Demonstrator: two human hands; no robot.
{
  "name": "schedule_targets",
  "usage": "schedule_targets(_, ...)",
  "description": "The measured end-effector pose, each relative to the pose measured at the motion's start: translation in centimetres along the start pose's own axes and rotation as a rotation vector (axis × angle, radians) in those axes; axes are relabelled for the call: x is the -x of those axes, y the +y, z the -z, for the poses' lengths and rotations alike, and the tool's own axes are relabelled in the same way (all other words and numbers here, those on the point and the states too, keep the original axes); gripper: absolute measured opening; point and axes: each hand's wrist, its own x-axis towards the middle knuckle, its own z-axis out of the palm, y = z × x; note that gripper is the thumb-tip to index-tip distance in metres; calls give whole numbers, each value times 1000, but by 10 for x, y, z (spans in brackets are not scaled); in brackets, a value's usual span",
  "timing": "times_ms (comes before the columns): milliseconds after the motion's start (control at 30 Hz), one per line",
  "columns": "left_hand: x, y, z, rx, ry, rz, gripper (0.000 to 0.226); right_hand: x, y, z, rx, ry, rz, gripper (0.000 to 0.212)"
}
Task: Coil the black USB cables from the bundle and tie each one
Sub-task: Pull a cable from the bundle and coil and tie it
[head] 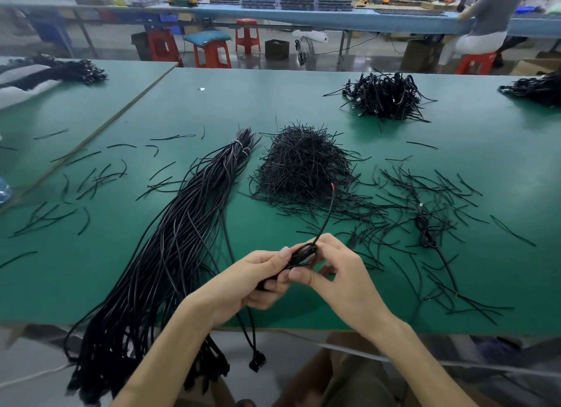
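Note:
A long bundle of black USB cables [170, 239] lies on the green table [212, 103], tied near its far end and hanging over the near edge. My left hand [255, 280] grips a small coil of one black cable [302, 255]. My right hand [331, 267] pinches the same coil from the right. The cable's free end [329, 206] sticks up past the hands, with a red tip. A heap of short black ties [303, 166] sits just beyond. One coiled cable [425, 230] lies to the right among loose ties.
A pile of coiled cables [385, 95] sits at the far right of the table. More cable heaps lie at the right edge [537, 88] and far left [60, 69]. Loose ties are scattered across the table. Red stools [212, 53] and a seated person [485, 27] are behind.

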Motion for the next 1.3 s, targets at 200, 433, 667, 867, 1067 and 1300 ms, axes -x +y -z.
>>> schedule_targets(200, 0, 2, -7, 151, 18, 21, 44, 14, 0, -15, 165, 158, 164, 26)
schedule_targets(433, -2, 3, -17, 208, 31, 43, 43, 12, -6, -9, 224, 165, 107, 11)
schedule_targets(667, 4, 7, -17, 82, 10, -9, 47, 15, -11, -5, -30, 10, -76, 7)
schedule_targets(867, 14, 14, -9, 177, -201, 65, 45, 16, -25, 6, -215, -157, -16, 17)
schedule_targets(1067, 14, 17, -16, 98, -142, 43, 47, 21, -25, 0, -528, -93, -187, 20)
schedule_targets(1300, 14, 16, -31, -507, 286, -166, 52, 24, -24, -10, -553, 71, -269, 22)
